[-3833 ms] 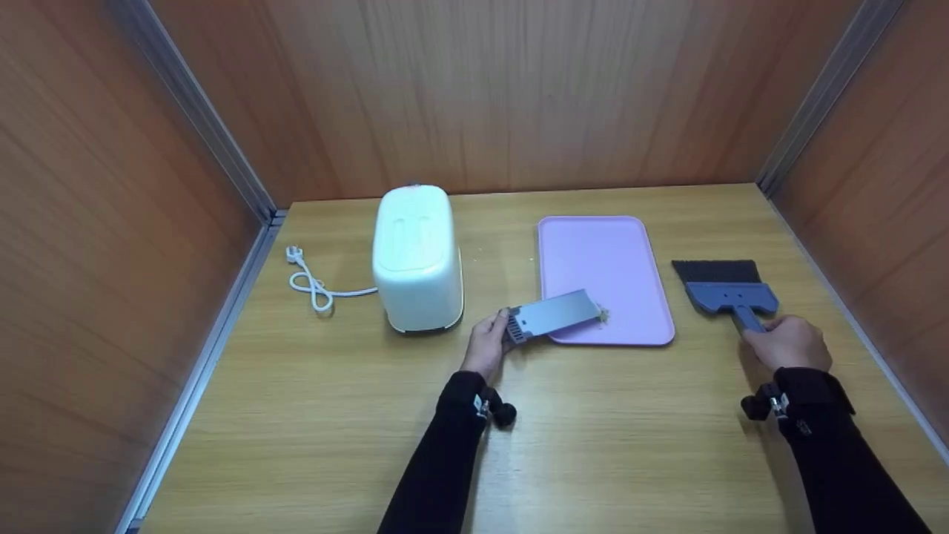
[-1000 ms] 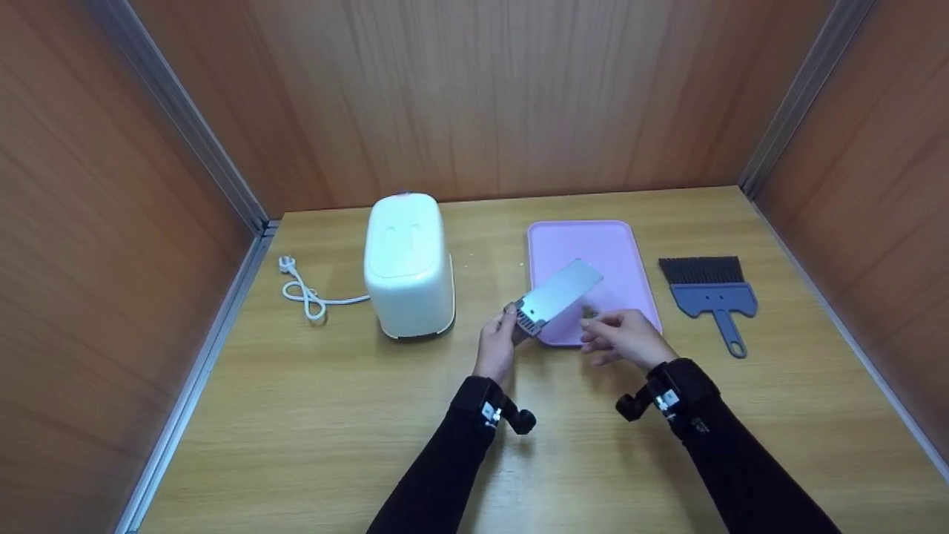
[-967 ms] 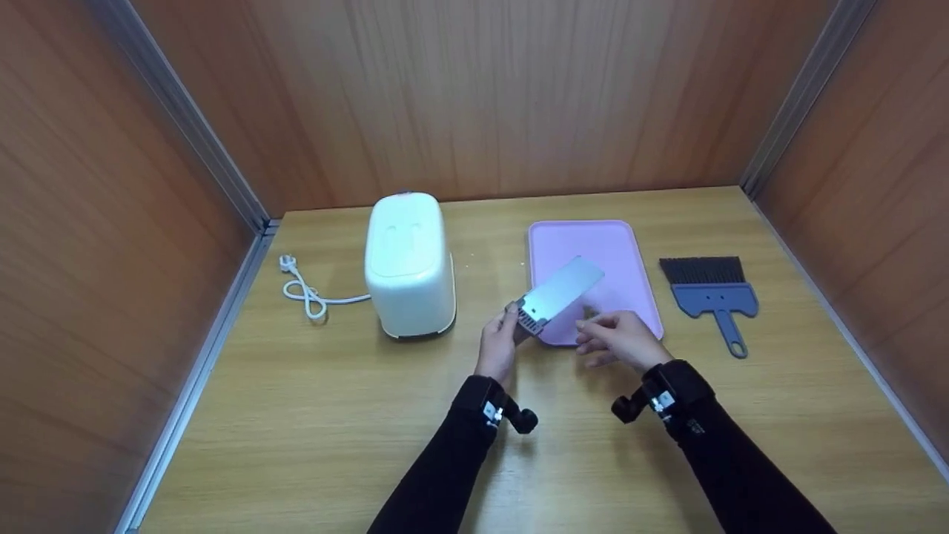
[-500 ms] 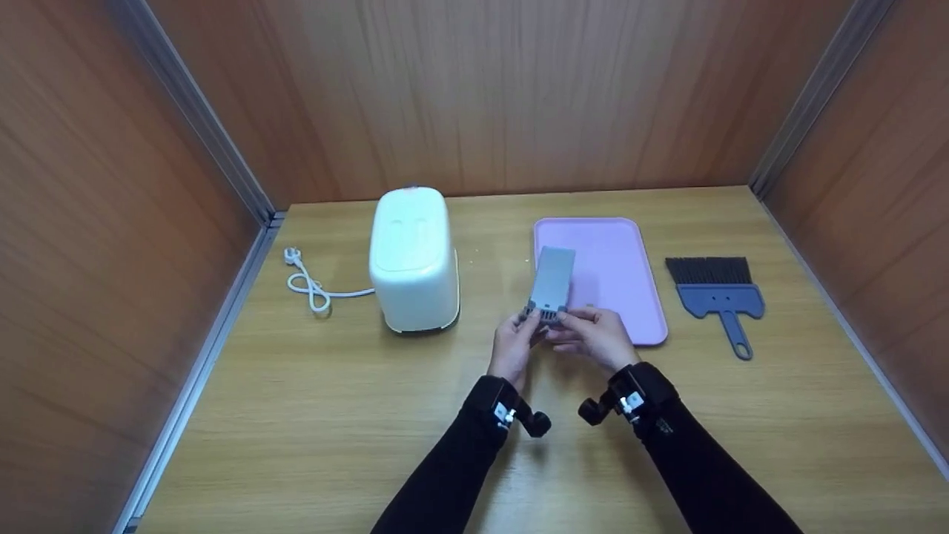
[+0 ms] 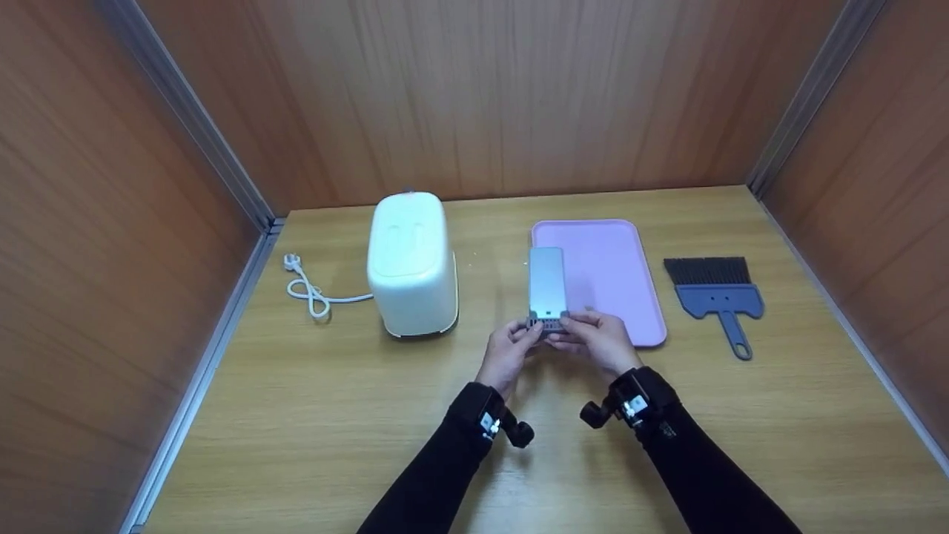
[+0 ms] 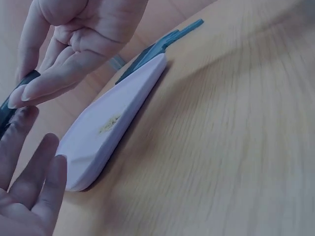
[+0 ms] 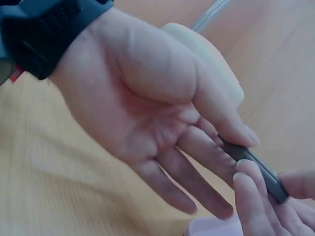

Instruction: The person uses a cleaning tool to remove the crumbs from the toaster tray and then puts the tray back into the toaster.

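Note:
A flat silver toaster crumb tray point(image 5: 547, 282) with a slotted grey end hangs over the left edge of a pink tray point(image 5: 612, 259), its long side pointing away from me. My left hand point(image 5: 507, 354) pinches the left corner of the grey end. At the right corner, the thumb and fingers of my right hand point(image 5: 602, 343) pinch it too. Only the dark edge of that end shows in the right wrist view. Yellowish crumbs point(image 6: 109, 124) lie in a small heap on the pink tray in the left wrist view.
To the left stands a white toaster point(image 5: 411, 263) with a rounded top. Its white cord and plug point(image 5: 315, 297) lie looped beside it. A blue-grey brush point(image 5: 718, 297) with dark bristles lies right of the pink tray. Wooden panels enclose the table's back and sides.
My right hand has let go of the brush, moved left and taken hold of the crumb tray's grey end. The crumb tray has swung from slanting rightward to pointing straight away from me.

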{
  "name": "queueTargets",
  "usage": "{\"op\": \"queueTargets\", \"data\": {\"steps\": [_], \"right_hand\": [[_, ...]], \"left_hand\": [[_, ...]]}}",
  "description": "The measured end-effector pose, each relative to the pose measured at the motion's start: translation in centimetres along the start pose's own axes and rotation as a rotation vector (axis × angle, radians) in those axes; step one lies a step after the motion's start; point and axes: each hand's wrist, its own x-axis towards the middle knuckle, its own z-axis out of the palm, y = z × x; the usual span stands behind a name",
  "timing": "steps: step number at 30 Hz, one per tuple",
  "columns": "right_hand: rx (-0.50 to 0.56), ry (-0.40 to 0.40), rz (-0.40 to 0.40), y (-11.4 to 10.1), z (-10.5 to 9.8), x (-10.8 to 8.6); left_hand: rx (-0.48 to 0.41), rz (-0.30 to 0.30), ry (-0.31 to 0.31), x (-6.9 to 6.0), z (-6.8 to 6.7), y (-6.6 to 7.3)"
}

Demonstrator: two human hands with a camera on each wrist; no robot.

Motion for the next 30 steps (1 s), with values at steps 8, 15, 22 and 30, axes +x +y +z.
{"op": "queueTargets", "data": {"steps": [8, 15, 22, 30], "right_hand": [[-0.022, 0.005, 0.001, -0.4, -1.0, -0.3], [-0.045, 0.01, 0.023, -0.6, -2.2, -0.3], [-0.075, 0.009, 0.036, -0.4, -2.8, -0.1], [-0.082, -0.012, 0.037, 0.4, -2.4, -0.2]], "left_hand": [[0.197, 0.037, -0.031, -2.2, -4.3, 0.8], [0.347, 0.099, 0.121, -3.4, -9.2, 3.4], [0.562, 0.26, 0.38, -4.4, -12.0, 10.8], [0.798, 0.218, 0.496, -1.5, -15.9, 17.2]]}}
